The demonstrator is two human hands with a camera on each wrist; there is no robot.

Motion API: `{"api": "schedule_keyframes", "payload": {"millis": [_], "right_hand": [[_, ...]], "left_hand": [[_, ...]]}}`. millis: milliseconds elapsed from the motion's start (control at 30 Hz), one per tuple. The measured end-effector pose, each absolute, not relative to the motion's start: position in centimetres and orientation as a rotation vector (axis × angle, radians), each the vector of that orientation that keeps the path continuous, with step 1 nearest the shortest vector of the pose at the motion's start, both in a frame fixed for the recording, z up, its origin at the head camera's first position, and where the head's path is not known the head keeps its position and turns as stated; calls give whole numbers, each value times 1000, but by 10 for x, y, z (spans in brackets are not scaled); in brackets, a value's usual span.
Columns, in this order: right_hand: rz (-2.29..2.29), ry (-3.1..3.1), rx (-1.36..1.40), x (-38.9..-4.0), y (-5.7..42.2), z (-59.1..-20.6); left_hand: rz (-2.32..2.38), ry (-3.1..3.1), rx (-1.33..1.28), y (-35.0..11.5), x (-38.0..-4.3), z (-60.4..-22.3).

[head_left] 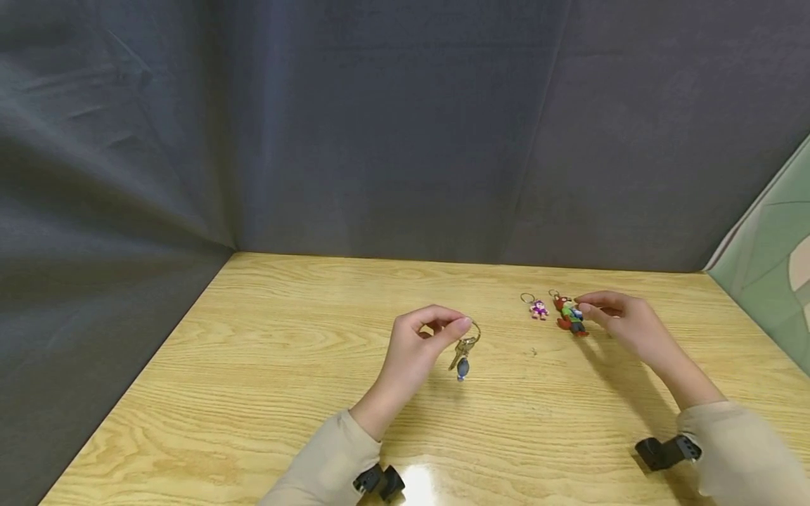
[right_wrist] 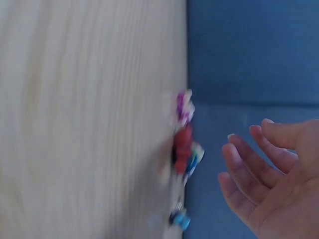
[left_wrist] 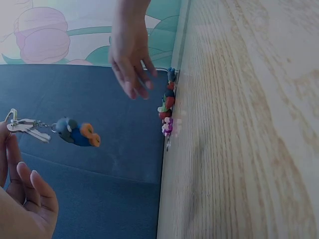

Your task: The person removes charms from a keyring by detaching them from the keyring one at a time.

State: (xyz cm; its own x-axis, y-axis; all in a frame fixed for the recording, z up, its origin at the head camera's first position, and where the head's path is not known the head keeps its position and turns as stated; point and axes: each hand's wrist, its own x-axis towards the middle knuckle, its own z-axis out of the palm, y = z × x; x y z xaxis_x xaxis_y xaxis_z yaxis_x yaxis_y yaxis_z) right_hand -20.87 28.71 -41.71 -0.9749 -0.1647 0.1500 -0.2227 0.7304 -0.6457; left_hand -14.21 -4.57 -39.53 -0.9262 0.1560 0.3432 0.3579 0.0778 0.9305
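Between thumb and fingertips, my left hand (head_left: 411, 355) pinches a metal key ring (head_left: 477, 330). From the ring hang keys (head_left: 454, 357) and a dark blue figure keychain (head_left: 463, 367), raised off the table; the left wrist view shows orange parts on this blue figure (left_wrist: 75, 132). My right hand (head_left: 623, 327) hovers with relaxed fingers over a figure keychain (head_left: 571, 318) in red, green and blue. In the right wrist view the hand (right_wrist: 279, 184) is apart from it and holds nothing. Left of that figure lies a small purple figure keychain (head_left: 539, 309) with its ring.
A light-blue and black item (right_wrist: 180, 219) lies beyond the red figure, hidden by the right hand in the head view. Dark cloth (head_left: 392, 140) stands behind the wooden table (head_left: 266, 365) and at its left. A patterned green cloth (head_left: 768, 260) borders the right.
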Motion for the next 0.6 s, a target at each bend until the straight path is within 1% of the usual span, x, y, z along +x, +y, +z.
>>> {"api": "schedule_keyframes", "payload": {"millis": [167,300,600], "right_hand": [[1176,-2733,367,-188,263,-410],[1282,-2620,479,-172,240,-403],[1335,-2569,625,-144,190,-385]], "left_hand": [[-1961,-2204,-517,-46,-141,-395],[-1960,-2207,-504,-45,-141,-395],[-1941,-2184,-443,-44,-142,-394]]}}
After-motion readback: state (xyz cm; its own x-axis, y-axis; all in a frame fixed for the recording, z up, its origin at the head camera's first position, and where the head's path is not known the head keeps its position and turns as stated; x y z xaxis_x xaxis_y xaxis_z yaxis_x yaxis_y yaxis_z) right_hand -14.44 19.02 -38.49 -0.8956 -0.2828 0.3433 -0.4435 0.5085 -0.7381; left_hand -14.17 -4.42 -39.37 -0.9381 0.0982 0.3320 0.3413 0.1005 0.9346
